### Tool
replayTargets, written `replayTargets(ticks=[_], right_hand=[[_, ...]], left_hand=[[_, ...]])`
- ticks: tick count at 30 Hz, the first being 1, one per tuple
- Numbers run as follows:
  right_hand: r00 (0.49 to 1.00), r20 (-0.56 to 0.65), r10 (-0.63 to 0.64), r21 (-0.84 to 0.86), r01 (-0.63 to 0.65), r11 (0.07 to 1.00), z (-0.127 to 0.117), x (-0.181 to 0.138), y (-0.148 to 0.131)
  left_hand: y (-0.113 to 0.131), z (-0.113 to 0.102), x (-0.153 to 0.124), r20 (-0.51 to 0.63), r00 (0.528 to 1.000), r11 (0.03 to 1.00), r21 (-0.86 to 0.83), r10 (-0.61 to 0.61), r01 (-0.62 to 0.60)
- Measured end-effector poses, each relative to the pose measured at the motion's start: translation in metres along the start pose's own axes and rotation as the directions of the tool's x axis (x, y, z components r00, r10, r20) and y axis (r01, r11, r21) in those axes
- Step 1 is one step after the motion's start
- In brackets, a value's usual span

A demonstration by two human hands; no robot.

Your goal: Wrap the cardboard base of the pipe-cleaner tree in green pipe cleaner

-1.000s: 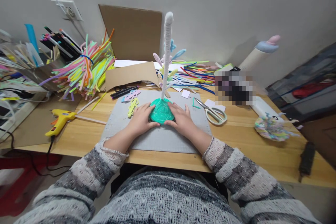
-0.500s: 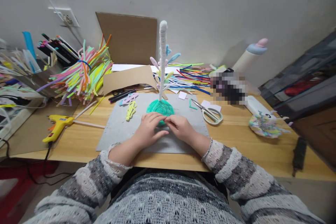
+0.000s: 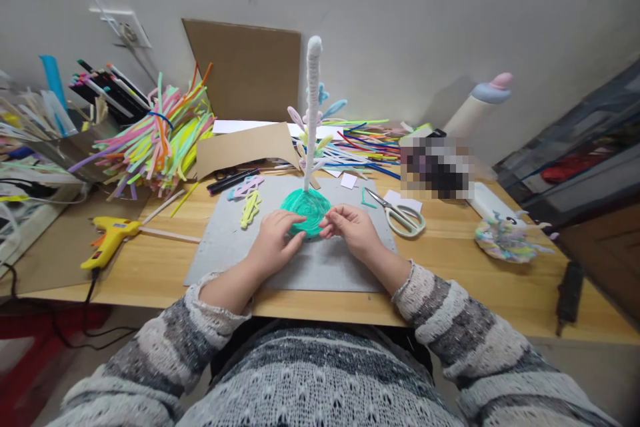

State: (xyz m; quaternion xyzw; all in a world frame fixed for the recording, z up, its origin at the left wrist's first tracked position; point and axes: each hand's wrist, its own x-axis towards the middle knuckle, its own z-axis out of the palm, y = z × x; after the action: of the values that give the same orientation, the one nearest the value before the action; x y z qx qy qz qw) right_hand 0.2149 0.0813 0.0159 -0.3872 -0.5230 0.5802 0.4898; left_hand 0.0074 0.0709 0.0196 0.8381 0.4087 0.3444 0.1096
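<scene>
A round green base (image 3: 311, 207), coiled from fuzzy pipe cleaner, lies on the grey mat (image 3: 320, 273). From its back part rises a tall white wrapped stem (image 3: 313, 100). My left hand (image 3: 276, 240) rests at the base's left front edge, thumb apart from the fingers. At the right front edge, my right hand (image 3: 353, 230) has its fingertips pinched together; anything between them is too small to make out. Left of the base lie bent yellow pipe cleaner pieces (image 3: 251, 208) and pink and blue ones (image 3: 246, 187). Scissors (image 3: 404, 219) lie to the right, beside a small green bent piece (image 3: 369, 198).
A yellow glue gun (image 3: 113, 240) with a cord lies on the left. Behind it stands a bundle of colourful pipe cleaners (image 3: 165, 140). Cardboard (image 3: 245, 73) leans on the wall. More loose pipe cleaners (image 3: 370, 147) lie at the back. A pastel figure (image 3: 505, 239) sits right.
My hands have moved apart, the left one leftward and the right one slightly rightward, uncovering the front of the green base. The right fingertips have turned up into a pinch.
</scene>
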Motion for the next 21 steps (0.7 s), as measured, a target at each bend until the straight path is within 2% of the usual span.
replayTargets(ticks=[4,8,13,16,21], right_hand=[[0.993,0.072,0.098,0.160,-0.109,0.981,0.0039,-0.0028,-0.0050],[0.969,0.180,0.168,0.348,-0.222,0.911,0.0094,-0.0082,-0.0052],[0.985,0.130,0.110,0.392,-0.153,0.907,0.0081,-0.0065,-0.0002],[0.984,0.116,0.136,0.430,-0.173,0.886,0.0037,-0.0032,-0.0013],[0.955,0.232,0.184,0.491,-0.278,0.826,0.0013,-0.0047,-0.0079]], left_hand=[[0.0020,0.0022,0.0007,-0.014,1.000,1.000,-0.021,0.013,-0.013],[0.0048,0.0012,0.0008,-0.037,0.999,0.999,-0.037,0.006,-0.008],[0.0053,-0.0014,0.0007,-0.025,1.000,0.999,-0.041,-0.003,0.002],[0.0045,-0.0006,0.0010,-0.031,1.000,0.998,-0.059,-0.002,0.000],[0.0044,0.0013,0.0018,-0.089,0.996,0.992,-0.124,-0.031,0.020]])
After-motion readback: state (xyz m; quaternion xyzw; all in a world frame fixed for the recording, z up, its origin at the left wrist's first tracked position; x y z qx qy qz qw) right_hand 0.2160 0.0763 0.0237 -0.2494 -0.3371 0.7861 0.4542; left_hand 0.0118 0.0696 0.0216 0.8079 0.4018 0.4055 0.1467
